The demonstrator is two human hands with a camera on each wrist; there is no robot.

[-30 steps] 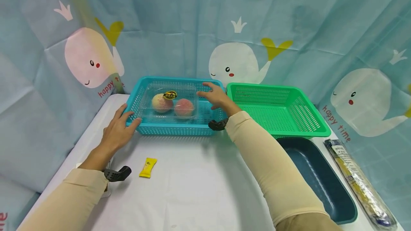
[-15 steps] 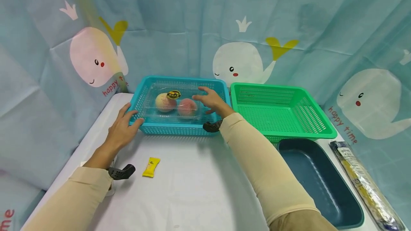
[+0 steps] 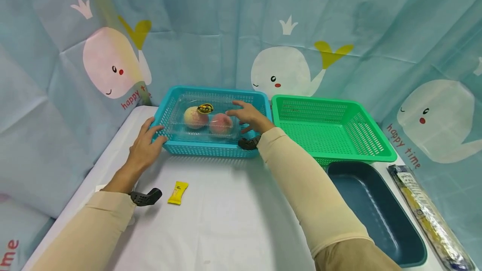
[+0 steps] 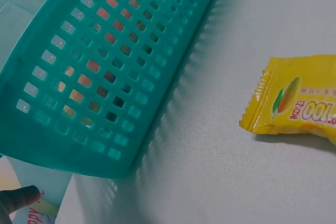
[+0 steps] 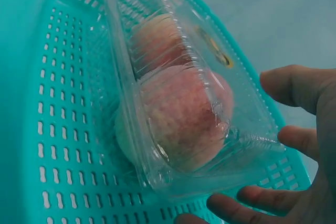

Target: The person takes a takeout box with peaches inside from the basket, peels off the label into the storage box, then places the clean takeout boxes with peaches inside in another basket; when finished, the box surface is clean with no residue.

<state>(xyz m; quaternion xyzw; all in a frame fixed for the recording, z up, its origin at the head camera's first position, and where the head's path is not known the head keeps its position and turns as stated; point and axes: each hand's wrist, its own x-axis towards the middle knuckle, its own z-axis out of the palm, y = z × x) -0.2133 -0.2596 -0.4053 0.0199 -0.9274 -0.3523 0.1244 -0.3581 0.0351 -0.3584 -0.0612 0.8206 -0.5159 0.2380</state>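
A clear plastic box (image 3: 177, 117) with two peaches (image 3: 221, 123) and a black-and-yellow label lies in the blue basket (image 3: 211, 149). At the basket's left front corner, my left hand (image 3: 144, 147) has its fingers spread near the rim; contact is unclear. Over the basket's right part, my right hand (image 3: 251, 117) is spread beside the box's right end. In the right wrist view, the fingers of my right hand (image 5: 299, 156) are apart around the end of the box (image 5: 241, 156), gripping nothing. Only a finger (image 4: 20, 199) of the left hand shows in the left wrist view.
A green basket (image 3: 389, 154) stands right of the blue one. In front of it is a dark blue tray (image 3: 376, 216), with a long clear-wrapped package (image 3: 429, 216) at the far right. A yellow packet (image 3: 178, 192) lies on the white table. A whitish object is partly hidden behind my left wrist.
The head view has shifted slightly. My right hand has moved a little left, closer to the box's right end; my left hand stays by the basket's left corner.
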